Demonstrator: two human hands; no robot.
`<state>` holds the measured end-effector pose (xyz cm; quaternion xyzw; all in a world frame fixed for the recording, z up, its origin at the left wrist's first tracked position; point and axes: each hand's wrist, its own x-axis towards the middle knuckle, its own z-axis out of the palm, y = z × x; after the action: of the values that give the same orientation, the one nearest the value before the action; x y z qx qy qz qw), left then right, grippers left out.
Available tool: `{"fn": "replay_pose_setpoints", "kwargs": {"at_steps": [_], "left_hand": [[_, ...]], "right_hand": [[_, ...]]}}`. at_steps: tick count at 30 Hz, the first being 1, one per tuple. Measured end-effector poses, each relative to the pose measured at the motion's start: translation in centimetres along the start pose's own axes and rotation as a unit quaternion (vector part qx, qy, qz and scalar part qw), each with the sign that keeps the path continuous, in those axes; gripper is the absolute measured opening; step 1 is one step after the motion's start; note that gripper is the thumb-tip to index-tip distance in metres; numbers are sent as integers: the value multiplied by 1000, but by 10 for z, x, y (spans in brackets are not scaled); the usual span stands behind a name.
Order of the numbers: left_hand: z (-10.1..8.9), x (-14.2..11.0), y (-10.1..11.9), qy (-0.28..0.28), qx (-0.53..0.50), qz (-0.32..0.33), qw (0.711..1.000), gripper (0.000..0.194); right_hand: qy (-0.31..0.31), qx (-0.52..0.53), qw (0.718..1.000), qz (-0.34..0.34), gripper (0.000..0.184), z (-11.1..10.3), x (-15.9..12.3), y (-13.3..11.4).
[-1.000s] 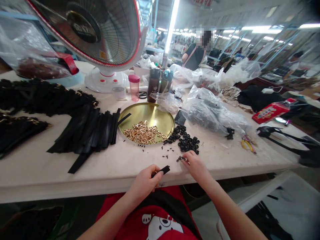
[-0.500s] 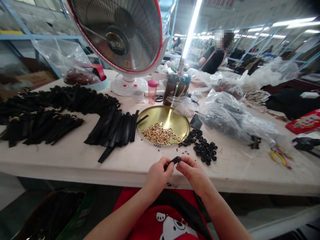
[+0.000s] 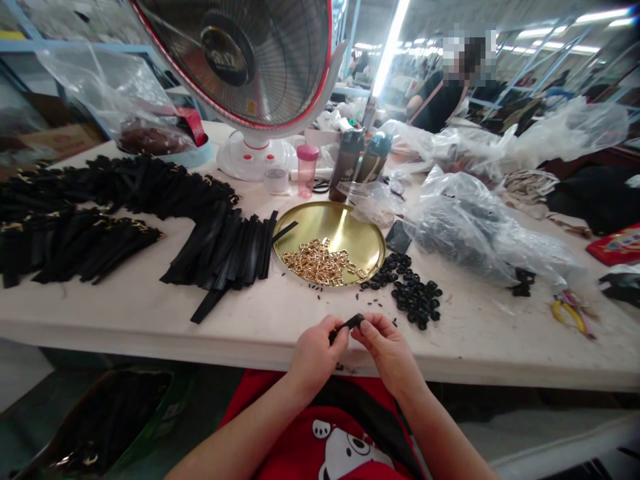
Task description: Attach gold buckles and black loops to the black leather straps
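Observation:
My left hand [image 3: 316, 352] and my right hand [image 3: 387, 350] meet over the near edge of the white table [image 3: 125, 313]. Both pinch one short black strap [image 3: 349, 324] between fingertips. Just beyond lies a heap of small black rings [image 3: 413, 291]. A round gold tray [image 3: 353, 233] holds several gold metal clasps [image 3: 317, 262]. Left of the tray lies a fan of black straps [image 3: 225, 250]. Tiny black bits are scattered in front of the tray.
More black strap piles [image 3: 75, 233] fill the left. A red-rimmed fan [image 3: 245, 60] stands at the back, with a pink cup [image 3: 306, 170] and two bottles [image 3: 357, 160]. Plastic bags [image 3: 465, 227] and yellow pliers [image 3: 567, 312] lie right. Another person [image 3: 445, 93] works beyond.
My right hand left the scattered black bits and came to the strap that my left hand held; both hands now grip it. The camera view swung left.

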<state>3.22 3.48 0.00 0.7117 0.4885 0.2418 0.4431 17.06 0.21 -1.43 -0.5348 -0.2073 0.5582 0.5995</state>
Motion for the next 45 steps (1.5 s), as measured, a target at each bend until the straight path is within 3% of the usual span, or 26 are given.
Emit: {"fn": "replay_pose_setpoints", "kwargs": {"at_steps": [5, 10, 18, 23, 27, 33, 38, 41, 45], "left_hand": [[-7, 3, -4, -73, 29, 32, 996, 22], [-5, 14, -3, -106, 5, 12, 994, 21], [14, 17, 8, -70, -64, 10, 995, 21], [24, 12, 6, -26, -80, -15, 996, 22], [29, 11, 2, -22, -85, -8, 996, 23], [12, 4, 5, -112, -131, 1, 985, 17], [3, -1, 3, -89, -140, -24, 986, 12], [-2, -2, -3, -83, -128, -41, 987, 11], [-11, -6, -7, -140, -143, -63, 978, 20]], "right_hand": [[16, -123, 991, -52, 25, -10, 4, 3], [-27, -174, 983, -44, 25, -18, 9, -1], [-40, 34, 997, 63, 21, -22, 12, -4], [-25, 136, 987, 87, 20, -8, 3, 4], [-5, 156, 984, 90, 17, -1, -4, 9], [39, 100, 994, 36, 17, -5, -5, 7], [34, 74, 996, 34, 18, -1, -11, 7], [-2, 36, 999, 21, 21, -3, -20, 8], [-79, -34, 996, 6, 31, -12, -31, 1]]}}
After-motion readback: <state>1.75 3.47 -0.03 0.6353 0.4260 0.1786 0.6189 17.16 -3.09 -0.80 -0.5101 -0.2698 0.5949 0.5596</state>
